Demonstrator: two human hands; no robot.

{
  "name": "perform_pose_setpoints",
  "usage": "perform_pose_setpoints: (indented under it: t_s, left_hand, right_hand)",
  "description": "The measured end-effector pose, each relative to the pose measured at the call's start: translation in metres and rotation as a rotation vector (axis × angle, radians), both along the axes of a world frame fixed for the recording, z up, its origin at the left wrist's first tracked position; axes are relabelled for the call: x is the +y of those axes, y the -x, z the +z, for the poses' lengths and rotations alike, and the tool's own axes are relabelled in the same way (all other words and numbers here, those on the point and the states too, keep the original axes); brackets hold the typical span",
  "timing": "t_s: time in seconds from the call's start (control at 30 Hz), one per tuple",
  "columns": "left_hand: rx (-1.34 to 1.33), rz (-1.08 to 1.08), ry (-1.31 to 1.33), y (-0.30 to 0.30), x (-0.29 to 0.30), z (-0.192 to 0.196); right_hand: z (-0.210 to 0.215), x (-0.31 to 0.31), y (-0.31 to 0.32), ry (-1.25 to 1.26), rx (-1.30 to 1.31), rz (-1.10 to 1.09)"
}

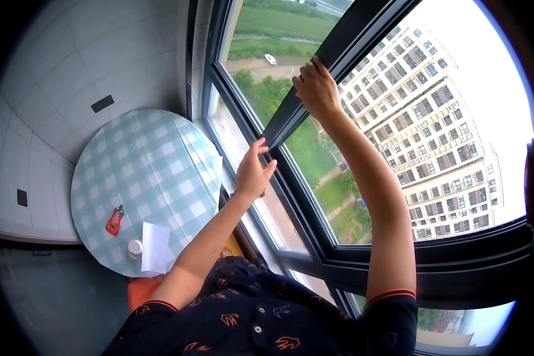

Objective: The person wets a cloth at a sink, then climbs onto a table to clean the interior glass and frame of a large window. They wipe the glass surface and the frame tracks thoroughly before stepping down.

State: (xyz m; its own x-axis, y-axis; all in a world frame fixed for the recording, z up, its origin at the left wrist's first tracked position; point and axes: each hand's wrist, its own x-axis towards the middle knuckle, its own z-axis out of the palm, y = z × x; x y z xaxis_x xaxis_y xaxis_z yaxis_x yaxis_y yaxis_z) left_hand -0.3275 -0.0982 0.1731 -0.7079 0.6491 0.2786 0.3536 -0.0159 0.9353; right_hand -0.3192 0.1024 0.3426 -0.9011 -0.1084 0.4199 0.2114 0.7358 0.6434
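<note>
Both my arms reach up to a dark-framed window [314,249]. My right hand [315,88] grips the dark sash bar [314,83] that runs diagonally across the glass, fingers curled over its edge. My left hand [253,172] rests lower on the same bar, thumb and fingers spread around the frame edge near its lower end. Through the glass I see tall apartment blocks [433,136], green ground and a white car far below.
A round table [142,178] with a pale green checked cloth stands at the left against a tiled wall. On it lie a small red packet [114,221], a white cup [135,248] and a white paper sheet [155,247]. An orange seat [141,292] shows beneath.
</note>
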Motion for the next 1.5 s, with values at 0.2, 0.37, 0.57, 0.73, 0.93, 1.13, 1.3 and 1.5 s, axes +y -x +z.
perform_pose_setpoints:
  t_s: [0.2,0.37,0.57,0.73,0.93,1.13,1.3,1.5]
  left_hand:
    - [-0.111,-0.058,0.01,-0.02,-0.027,0.002]
    - [-0.058,-0.081,0.019,-0.022,-0.026,-0.002]
    - [0.017,-0.207,0.018,-0.053,0.004,-0.006]
    - [-0.113,-0.35,0.055,-0.082,0.012,0.011]
    - [-0.145,-0.43,0.052,-0.101,0.008,0.013]
    - [-0.16,-0.429,0.053,-0.085,-0.008,0.009]
    - [-0.153,-0.427,0.033,-0.073,-0.03,0.02]
    - [-0.327,-0.557,-0.049,-0.071,-0.041,0.029]
  right_hand:
    - [-0.001,-0.034,-0.067,0.055,0.083,-0.106]
    - [-0.008,-0.093,-0.207,0.057,0.088,-0.383]
    - [-0.007,-0.157,-0.341,-0.064,0.111,-0.737]
    - [-0.009,-0.19,-0.406,-0.036,0.121,-0.977]
    - [-0.009,-0.198,-0.414,-0.029,0.162,-0.992]
    - [-0.024,-0.204,-0.365,0.315,0.442,-0.779]
    - [-0.08,-0.197,-0.272,1.186,0.383,-0.501]
    - [-0.165,-0.175,-0.202,1.726,0.072,-0.121]
